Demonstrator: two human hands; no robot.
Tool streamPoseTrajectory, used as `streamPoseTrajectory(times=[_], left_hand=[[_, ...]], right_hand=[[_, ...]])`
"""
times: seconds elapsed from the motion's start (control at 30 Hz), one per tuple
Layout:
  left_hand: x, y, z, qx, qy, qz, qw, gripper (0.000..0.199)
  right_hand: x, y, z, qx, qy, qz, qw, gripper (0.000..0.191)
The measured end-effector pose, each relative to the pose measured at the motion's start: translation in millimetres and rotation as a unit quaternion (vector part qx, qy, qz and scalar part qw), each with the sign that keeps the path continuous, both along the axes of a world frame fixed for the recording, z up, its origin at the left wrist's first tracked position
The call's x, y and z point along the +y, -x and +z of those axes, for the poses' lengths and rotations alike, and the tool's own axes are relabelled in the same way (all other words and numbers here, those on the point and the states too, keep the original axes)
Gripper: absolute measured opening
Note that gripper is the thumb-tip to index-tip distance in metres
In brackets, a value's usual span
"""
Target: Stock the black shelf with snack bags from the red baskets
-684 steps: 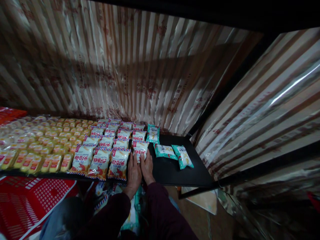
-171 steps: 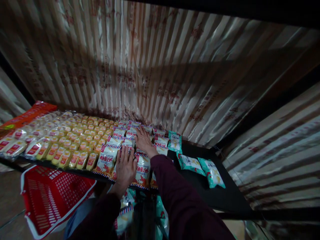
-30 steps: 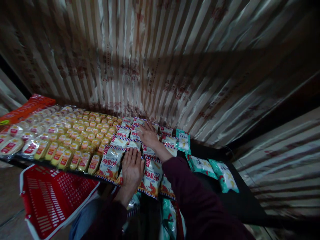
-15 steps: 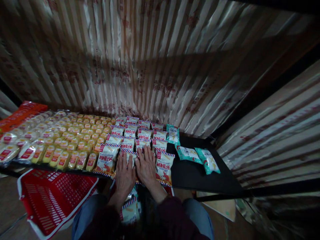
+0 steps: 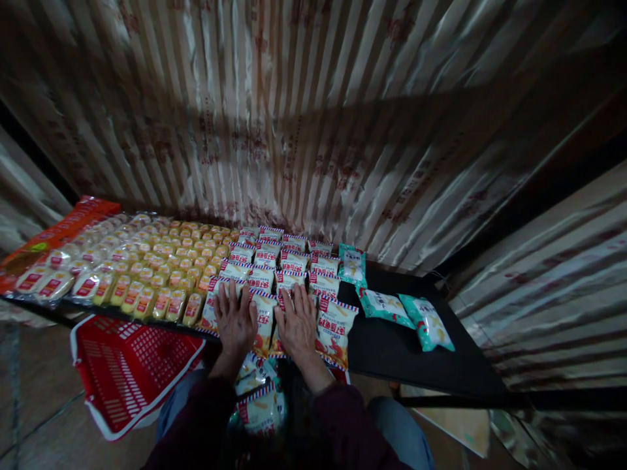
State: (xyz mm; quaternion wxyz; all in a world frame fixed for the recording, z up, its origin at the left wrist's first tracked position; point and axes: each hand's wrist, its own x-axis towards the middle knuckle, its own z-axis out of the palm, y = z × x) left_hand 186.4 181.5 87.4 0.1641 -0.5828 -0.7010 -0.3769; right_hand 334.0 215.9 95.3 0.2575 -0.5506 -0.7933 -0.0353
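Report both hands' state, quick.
Left hand: open, palm down on the snack bags.
Right hand: open, palm down on the snack bags.

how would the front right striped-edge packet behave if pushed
The front right striped-edge packet is probably light and crushable, given its puffed pillow shape. Its smooth-looking surface may be slippery. Broad and flattish, it seems unlikely to roll.

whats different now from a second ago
The right hand has drawn back from the rear white packets to the front row; the left hand has shifted left over the front-left packet. The three teal packets and the red basket stay put.
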Motion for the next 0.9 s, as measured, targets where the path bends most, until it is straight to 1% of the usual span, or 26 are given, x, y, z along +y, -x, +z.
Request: streamPoseTrajectory(times=[0.07, 0.13, 0.2, 0.27, 0.33, 0.43, 0.5, 0.63, 0.77, 0.9], left_hand=[[3, 6, -6.1, 0.012, -0.003, -0.003, 1.0, 0.046], [5, 9, -11.0, 0.023, -0.004, -0.006, 1.0, 0.045], [6, 10, -12.3, 0.03, -0.001, -0.01, 0.999, 0.045], [6, 12, -9.9, 0.034, 0.006, -0.018, 0.999, 0.045], [7, 15, -6.1, 0.033, 0.013, -0.017, 0.999, 0.046], [8, 20, -2.9, 0.028, 0.013, -0.002, 1.0, 0.047], [8, 22, -3.6, 0.025, 0.014, 0.001, 1.0, 0.048], [7, 21, -8.3, 0.02, 0.025, -0.018, 0.999, 0.049], [7, 19, -8.0, 0.019, 0.016, -0.022, 0.999, 0.05], [10, 16, 3.3, 0.036, 0.019, -0.028, 0.999, 0.05]], right_hand=[[1, -1, -1.2, 0.002, -0.025, 0.006, 1.0, 0.044], [-1, -2, 1.6, 0.007, -0.056, 0.014, 0.998, 0.043], [-7, -3, 6.5, 0.01, -0.083, 0.021, 0.996, 0.045], [-15, -4, 10.2, 0.011, -0.093, 0.027, 0.995, 0.048], [-24, -4, 10.1, 0.011, -0.092, 0.03, 0.995, 0.05], [-32, -3, 2.5, 0.007, -0.084, 0.031, 0.996, 0.051], [-32, -3, -4.6, 0.004, -0.08, 0.033, 0.996, 0.053], [-28, -2, -14.3, -0.004, -0.077, 0.035, 0.996, 0.053], [-26, -4, -15.3, -0.007, -0.073, 0.036, 0.997, 0.051], [-28, -8, -11.4, 0.004, -0.083, 0.031, 0.996, 0.051]])
